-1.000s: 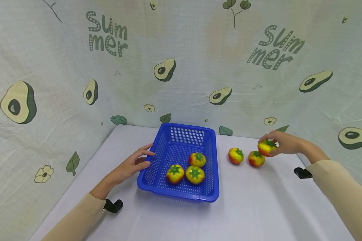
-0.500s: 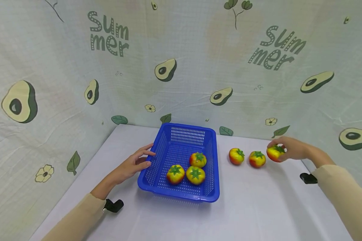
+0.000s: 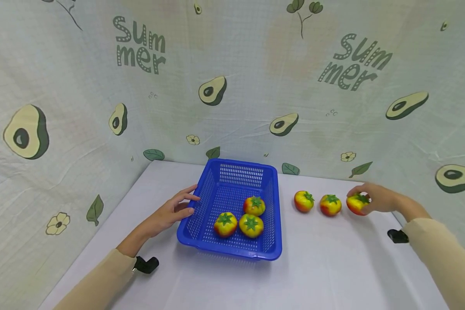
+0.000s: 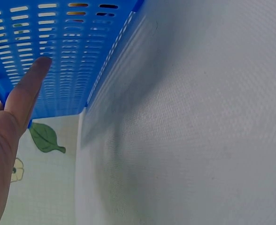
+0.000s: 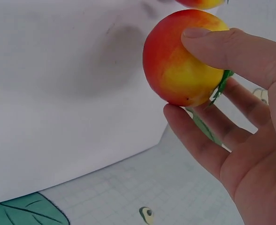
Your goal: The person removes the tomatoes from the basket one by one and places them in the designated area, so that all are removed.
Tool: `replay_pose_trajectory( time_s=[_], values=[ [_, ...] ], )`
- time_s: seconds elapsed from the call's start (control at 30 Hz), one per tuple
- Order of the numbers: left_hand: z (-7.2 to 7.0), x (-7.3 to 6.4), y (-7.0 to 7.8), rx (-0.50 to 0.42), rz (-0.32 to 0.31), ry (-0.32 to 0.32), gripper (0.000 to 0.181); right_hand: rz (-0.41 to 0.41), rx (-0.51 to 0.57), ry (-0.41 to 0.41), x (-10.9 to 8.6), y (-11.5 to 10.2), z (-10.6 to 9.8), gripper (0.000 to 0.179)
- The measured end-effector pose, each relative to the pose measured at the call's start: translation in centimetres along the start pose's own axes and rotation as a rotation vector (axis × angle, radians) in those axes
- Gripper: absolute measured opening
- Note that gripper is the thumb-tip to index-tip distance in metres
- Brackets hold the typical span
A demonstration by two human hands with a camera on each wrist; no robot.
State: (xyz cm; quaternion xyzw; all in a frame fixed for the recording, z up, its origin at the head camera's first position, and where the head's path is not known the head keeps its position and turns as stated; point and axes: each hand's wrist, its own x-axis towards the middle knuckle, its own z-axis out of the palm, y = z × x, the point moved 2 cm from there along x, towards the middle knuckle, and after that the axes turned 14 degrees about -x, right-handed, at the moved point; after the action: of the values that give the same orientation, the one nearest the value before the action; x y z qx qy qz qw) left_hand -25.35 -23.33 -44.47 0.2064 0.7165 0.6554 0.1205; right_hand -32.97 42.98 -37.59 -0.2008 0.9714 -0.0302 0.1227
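My left hand (image 3: 166,214) grips the left rim of a blue plastic basket (image 3: 228,250), some fingertips over the edge. In the left wrist view one finger (image 4: 30,86) lies along the basket's slotted outer wall (image 4: 65,70). My right hand (image 3: 380,199) pinches a red-and-yellow tomato (image 3: 356,204) with a green leafy top, low over the table at the right. The right wrist view shows the thumb (image 5: 213,44) on this tomato's side (image 5: 175,61) and a fingertip at its lower edge. Two similar tomatoes, one nearer (image 3: 330,205) and one farther left (image 3: 303,201), stand beside it.
Inside the basket sit three more tomatoes, one at the back (image 3: 254,206), one at left (image 3: 225,224) and one at right (image 3: 251,225). A white-covered table (image 3: 314,262) lies below. Printed cloth walls (image 3: 248,51) rise at the back and both sides.
My right hand has carried its tomato rightward and down, from above the middle tomato to the right end of the row. The left hand and basket have stayed put.
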Motion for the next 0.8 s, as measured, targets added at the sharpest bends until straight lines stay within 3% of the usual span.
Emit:
replay_pose_trajectory(
  time_s=[0.3, 0.8],
  values=[
    [0.0, 0.1, -0.1, 0.009, 0.002, 0.004, 0.043, -0.014, -0.015, 0.041, -0.2, 0.2, 1.0, 0.052],
    [0.0, 0.1, 0.0, 0.005, 0.010, -0.002, 0.043, -0.002, 0.007, 0.023, -0.1, 0.2, 1.8, 0.054]
  ],
)
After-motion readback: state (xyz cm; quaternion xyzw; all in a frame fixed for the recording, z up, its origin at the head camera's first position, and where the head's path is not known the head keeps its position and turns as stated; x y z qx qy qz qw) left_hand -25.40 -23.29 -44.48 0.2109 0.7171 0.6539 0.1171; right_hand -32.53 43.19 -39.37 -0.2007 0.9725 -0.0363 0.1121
